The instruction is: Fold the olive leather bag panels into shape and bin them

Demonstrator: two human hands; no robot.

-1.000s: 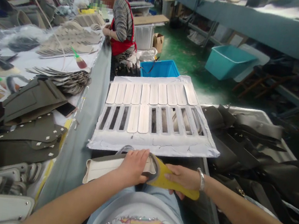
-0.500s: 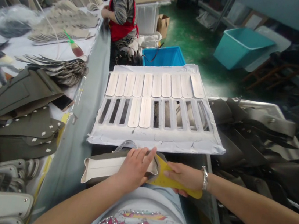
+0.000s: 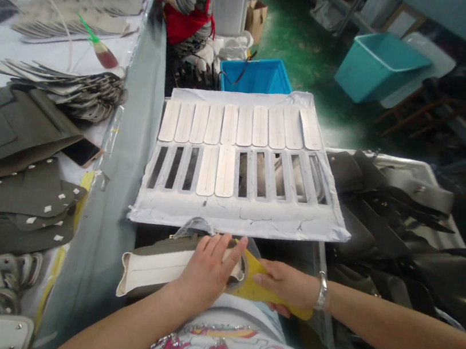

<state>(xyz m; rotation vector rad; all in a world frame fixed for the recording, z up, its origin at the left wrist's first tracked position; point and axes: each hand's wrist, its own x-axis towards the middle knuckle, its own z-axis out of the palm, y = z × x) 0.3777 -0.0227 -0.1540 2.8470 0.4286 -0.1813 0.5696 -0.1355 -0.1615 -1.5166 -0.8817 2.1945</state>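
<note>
A grey bag (image 3: 148,285) with a white panel along its side lies across my lap, its cream-lined end toward the left. My left hand (image 3: 208,269) grips it, fingers laid over the panel near the right end. A flat yellow board (image 3: 252,284) with a rounded end meets the bag's right end; how far it reaches inside is hidden. My right hand (image 3: 286,286), with a silver bracelet at the wrist, is closed around this board. Just beyond stands a white slotted rack (image 3: 231,215), holding a back row of white strips (image 3: 229,125) and two more strips in front.
Grey leather pieces (image 3: 23,188), a phone (image 3: 82,150) and a red bottle with a green tip (image 3: 103,52) lie on the left table. Dark bags (image 3: 385,201) fill a bin at right. A co-worker in a red apron (image 3: 185,23) sits ahead, by a blue bin (image 3: 257,77).
The view has shifted slightly, so the table at left sits further left and lower. My hands, the bag and the yellow board keep nearly the same position together.
</note>
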